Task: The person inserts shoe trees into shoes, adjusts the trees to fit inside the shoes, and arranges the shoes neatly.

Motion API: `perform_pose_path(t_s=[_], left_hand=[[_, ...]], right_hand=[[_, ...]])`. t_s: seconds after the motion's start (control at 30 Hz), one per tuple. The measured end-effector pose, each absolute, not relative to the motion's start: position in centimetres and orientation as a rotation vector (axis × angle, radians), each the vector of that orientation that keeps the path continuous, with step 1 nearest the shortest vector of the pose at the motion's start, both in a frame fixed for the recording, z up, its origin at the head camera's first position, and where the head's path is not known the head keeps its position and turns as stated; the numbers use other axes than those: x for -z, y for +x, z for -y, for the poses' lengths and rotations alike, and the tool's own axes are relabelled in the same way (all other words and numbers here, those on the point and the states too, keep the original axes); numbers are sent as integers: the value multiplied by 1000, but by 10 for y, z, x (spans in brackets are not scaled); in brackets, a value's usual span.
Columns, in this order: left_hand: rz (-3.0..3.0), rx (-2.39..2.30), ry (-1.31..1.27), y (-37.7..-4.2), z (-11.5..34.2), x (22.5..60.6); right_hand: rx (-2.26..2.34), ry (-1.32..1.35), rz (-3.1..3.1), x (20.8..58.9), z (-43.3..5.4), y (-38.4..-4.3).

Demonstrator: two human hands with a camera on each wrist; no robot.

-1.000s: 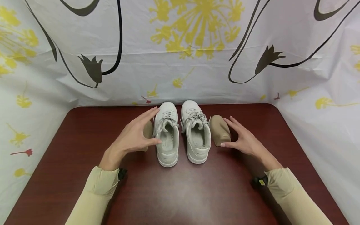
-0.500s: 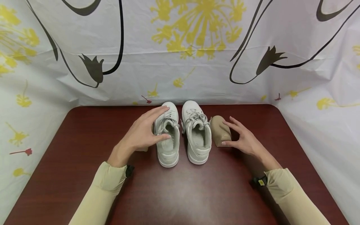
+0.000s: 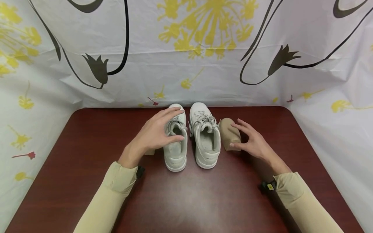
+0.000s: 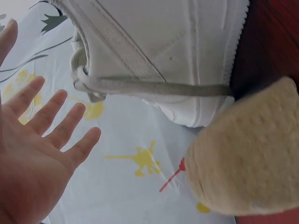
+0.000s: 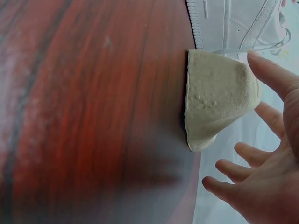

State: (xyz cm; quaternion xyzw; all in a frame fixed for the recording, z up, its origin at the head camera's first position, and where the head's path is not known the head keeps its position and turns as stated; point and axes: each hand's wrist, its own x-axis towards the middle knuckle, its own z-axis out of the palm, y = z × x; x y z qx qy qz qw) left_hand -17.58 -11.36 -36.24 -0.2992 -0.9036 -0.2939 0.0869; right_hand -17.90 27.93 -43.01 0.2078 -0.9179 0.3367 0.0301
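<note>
Two white lace-up sneakers stand side by side, toes away from me: a left sneaker (image 3: 175,160) and a right sneaker (image 3: 207,157). My left hand (image 3: 152,131) hovers over the left sneaker, fingers spread and holding nothing. Beneath that hand, mostly hidden in the head view, a beige moulded shoe insert (image 4: 247,154) lies beside the left sneaker. A matching right insert (image 3: 228,132) sits against the right sneaker's outer side, flat side down. My right hand (image 3: 256,142) is at this insert, thumb by its near end and forefinger by its upper side, the other fingers extended.
The dark red wooden table (image 3: 189,200) has rounded far corners. A white sheet (image 3: 122,94) printed with yellow and dark flowers hangs behind it and along both sides. The sneakers' toes are close to the table's far edge.
My left hand has moved right, from beside the left sneaker to over it. My right hand stays at the right insert almost unmoved. Sneakers and inserts keep their places.
</note>
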Motion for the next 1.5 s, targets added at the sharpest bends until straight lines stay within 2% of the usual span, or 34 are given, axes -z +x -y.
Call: perform_pose_path(t_s=[0.23, 0.67, 1.5], left_hand=[[2739, 835, -887, -177, 103, 361], [2664, 912, -1049, -186, 91, 360], [2670, 864, -1108, -183, 72, 372]], right_hand=[[-1056, 637, 2819, 430, -276, -180], [-1034, 622, 2841, 428, -279, -183], [-1056, 623, 2889, 437, -280, -182]])
